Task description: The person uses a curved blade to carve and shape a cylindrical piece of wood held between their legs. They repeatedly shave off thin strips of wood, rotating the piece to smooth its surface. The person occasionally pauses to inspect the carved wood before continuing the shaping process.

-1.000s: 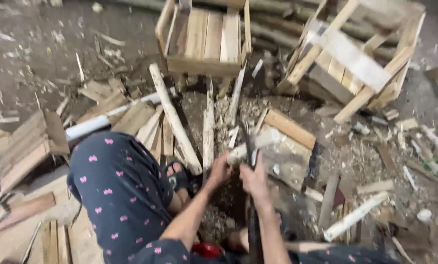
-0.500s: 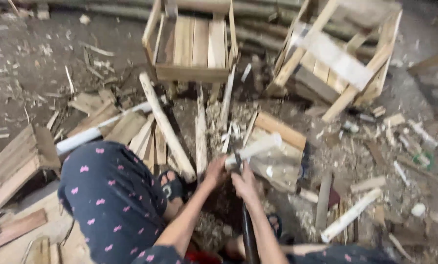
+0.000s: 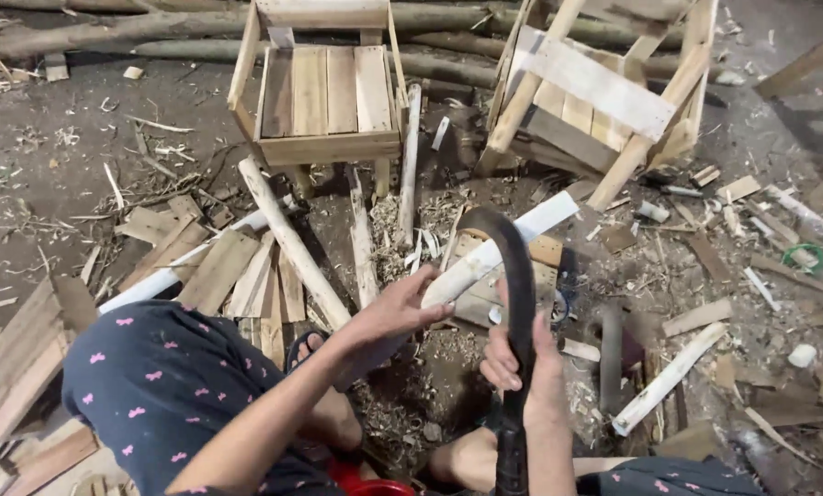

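The left hand (image 3: 398,312) is curling its fingers around a pale, peeled wooden stick (image 3: 499,250), slanting over shavings. The right hand (image 3: 520,363) is gripping a dark curved blade (image 3: 519,276) raised just beside it.

You see even, soft daylight with faint shadows, no glare; slight motion blur softens the dark curved blade (image 3: 520,303)

The curved blade's (image 3: 520,303) handle runs off the bottom edge. The left hand (image 3: 395,312) hides the pale stick's (image 3: 499,250) lower end.
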